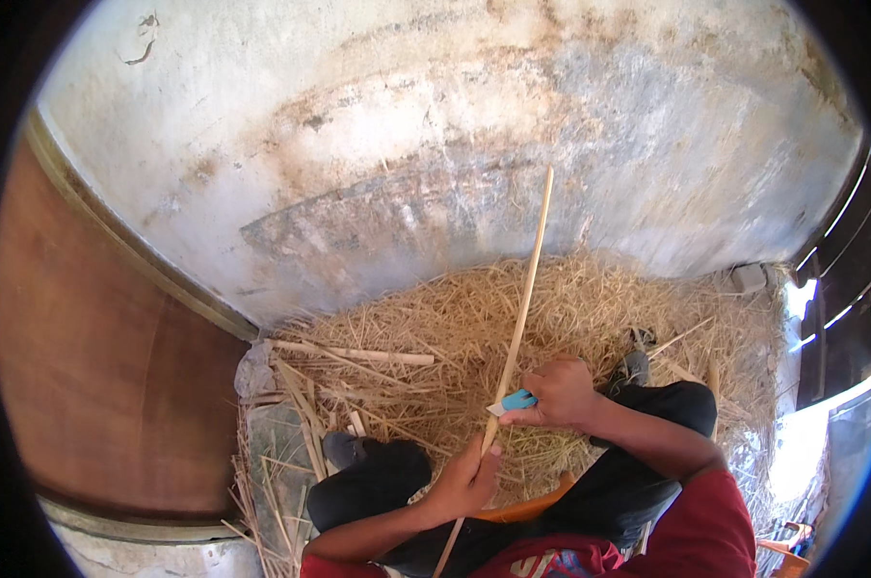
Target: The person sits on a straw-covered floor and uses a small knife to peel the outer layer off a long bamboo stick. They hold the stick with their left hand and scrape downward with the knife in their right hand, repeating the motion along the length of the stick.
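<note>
A long, thin pale strip of wood or bamboo (524, 306) slants up and away from my lap. My left hand (462, 480) is closed around its lower part, between my knees. Just above that grip, my right hand (558, 393) is closed on a utility knife (518, 400) with a blue handle. The knife's blade lies against the strip, a short way beyond my left fingers. The lower end of the strip runs back past my left wrist toward the bottom edge.
Curled shavings (435, 318) cover the floor in a thick heap up to the stained wall (407, 144). Loose pale sticks (354, 354) lie at the left by a stone slab (279, 453). A brown door (108, 356) stands far left. A grey block (749, 278) sits at the back right.
</note>
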Demonstrator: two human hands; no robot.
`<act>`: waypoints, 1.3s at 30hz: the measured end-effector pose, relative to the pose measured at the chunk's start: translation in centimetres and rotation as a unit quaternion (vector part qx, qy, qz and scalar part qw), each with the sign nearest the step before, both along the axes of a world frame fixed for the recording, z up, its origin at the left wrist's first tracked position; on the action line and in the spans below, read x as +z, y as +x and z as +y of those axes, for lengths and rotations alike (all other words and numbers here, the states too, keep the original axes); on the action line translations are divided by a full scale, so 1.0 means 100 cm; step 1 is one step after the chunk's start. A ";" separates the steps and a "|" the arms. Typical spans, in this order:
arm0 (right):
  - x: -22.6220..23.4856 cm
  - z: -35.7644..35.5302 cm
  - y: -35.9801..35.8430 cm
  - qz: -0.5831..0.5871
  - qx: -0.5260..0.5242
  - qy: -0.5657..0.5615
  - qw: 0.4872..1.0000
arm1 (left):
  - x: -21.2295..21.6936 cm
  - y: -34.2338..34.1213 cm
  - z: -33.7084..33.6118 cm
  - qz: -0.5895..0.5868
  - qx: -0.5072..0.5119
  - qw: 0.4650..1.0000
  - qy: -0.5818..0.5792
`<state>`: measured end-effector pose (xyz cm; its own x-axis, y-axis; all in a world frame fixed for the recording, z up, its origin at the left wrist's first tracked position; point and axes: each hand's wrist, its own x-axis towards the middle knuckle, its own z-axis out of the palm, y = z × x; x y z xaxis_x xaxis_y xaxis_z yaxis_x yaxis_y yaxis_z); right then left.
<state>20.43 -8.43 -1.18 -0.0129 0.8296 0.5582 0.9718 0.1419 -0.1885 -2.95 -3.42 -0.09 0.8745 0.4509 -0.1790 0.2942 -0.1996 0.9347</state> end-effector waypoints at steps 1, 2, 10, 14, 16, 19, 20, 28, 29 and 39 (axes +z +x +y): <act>-0.001 -0.001 -0.001 -0.004 0.012 -0.003 1.000 | -0.003 0.002 -0.001 -0.012 0.006 1.000 0.002; -0.003 -0.001 0.000 -0.007 0.023 -0.005 1.000 | -0.004 0.001 -0.001 -0.024 0.011 1.000 0.004; -0.007 0.025 0.033 -0.032 -0.016 0.068 0.997 | 0.006 0.016 0.007 -0.028 0.014 0.999 0.043; -0.010 0.031 0.052 -0.034 -0.078 0.062 0.994 | 0.011 0.017 0.006 0.017 0.010 0.999 0.026; -0.012 0.031 0.084 -0.016 -0.172 0.037 0.984 | 0.001 0.009 -0.012 -0.002 -0.013 1.000 -0.004; 0.002 0.028 0.105 0.025 -0.263 -0.015 0.964 | 0.007 0.000 -0.025 0.003 -0.054 0.998 -0.028; 0.001 0.021 0.087 0.033 -0.229 -0.043 0.972 | 0.012 -0.001 -0.026 0.011 -0.068 0.997 -0.032; 0.004 -0.011 0.002 0.000 0.025 -0.031 0.999 | -0.005 0.002 -0.007 -0.012 0.031 0.993 -0.115; 0.002 -0.011 0.000 0.015 0.025 -0.022 0.999 | -0.006 0.003 -0.007 -0.015 0.036 0.990 -0.136; -0.016 0.002 0.029 0.035 -0.102 -0.076 0.991 | 0.012 0.000 -0.059 -0.065 0.167 0.934 -0.310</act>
<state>23.28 -8.24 -2.78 0.1986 0.8855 0.4201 0.9612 -0.0921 -0.2601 -2.92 -9.37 1.06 0.7367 0.5469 -0.3977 0.1191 0.4739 0.8725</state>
